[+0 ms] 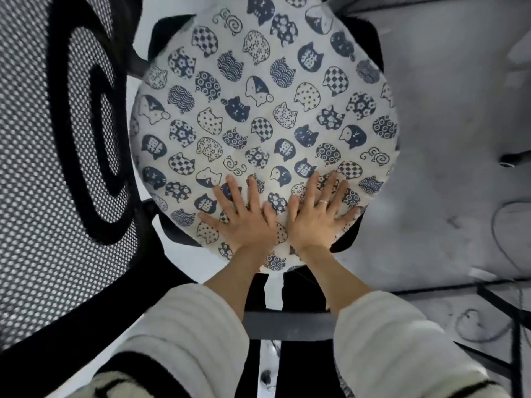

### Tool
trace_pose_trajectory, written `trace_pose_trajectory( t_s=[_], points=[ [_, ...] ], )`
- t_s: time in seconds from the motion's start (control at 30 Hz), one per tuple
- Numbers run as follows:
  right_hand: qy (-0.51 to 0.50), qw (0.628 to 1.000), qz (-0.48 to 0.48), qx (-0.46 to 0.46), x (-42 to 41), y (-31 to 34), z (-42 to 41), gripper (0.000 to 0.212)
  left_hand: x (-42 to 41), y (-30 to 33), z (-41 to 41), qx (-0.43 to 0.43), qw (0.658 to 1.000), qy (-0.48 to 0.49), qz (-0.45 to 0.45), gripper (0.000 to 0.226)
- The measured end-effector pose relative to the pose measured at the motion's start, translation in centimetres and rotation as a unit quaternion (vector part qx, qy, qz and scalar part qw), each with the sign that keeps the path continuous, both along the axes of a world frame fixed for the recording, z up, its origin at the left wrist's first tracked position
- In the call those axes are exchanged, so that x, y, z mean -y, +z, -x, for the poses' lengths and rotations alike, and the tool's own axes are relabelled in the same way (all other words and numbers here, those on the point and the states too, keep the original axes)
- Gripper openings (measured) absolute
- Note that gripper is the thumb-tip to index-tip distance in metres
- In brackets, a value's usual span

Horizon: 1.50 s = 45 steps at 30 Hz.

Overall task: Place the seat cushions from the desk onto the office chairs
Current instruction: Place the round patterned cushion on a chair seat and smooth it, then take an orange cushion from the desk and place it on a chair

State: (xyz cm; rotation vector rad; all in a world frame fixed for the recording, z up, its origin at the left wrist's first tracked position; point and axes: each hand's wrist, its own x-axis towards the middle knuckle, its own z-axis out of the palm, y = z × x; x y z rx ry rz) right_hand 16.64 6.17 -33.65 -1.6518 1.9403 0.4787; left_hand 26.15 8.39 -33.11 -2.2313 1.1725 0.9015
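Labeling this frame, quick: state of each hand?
Left hand: open, fingers spread flat, pressing on the cushion.
Right hand: open, fingers spread flat, pressing on the cushion.

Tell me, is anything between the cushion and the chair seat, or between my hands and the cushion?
Nothing visible. The cushion already lies on the chair, and the left hand and right hand press flat on its near edge.

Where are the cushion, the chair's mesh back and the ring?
cushion [264, 116]: head view, middle of its patterned top.
mesh back [37, 168]: head view, the netting.
ring [323, 201]: head view, on a right-hand finger.
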Motion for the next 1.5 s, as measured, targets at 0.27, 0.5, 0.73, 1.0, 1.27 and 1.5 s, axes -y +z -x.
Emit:
trace_pose_trajectory(
  t_s=[0.27,0.5,0.73,1.0,1.27,1.5],
  points=[
    [-0.019,0.984,-0.135,0.110,4.1,9.4,2.6,0.047,3.1,9.1,-3.9,-0.216,0.975,-0.007,-0.058,0.037],
    [-0.165,0.952,-0.129,0.221,3.0,22.5,5.4,0.038,5.8,18.7,-1.4,-0.320,0.935,-0.145,0.048,0.029],
    [-0.326,0.897,0.063,0.294,-1.3,29.0,14.5,0.035,7.3,24.5,4.4,-0.350,0.903,-0.227,0.105,0.033],
    [-0.395,0.844,0.230,0.282,-4.3,32.3,28.1,0.030,10.0,29.5,18.0,-0.371,0.847,-0.237,0.296,0.033],
    [-0.478,0.805,0.327,0.133,-5.4,32.2,41.6,0.034,11.0,28.3,28.6,-0.245,0.911,-0.239,0.232,0.065],
    [-0.557,0.791,0.225,0.117,-5.8,30.0,46.8,0.052,14.3,28.5,31.2,-0.195,0.942,-0.199,0.188,0.065]
  ],
)
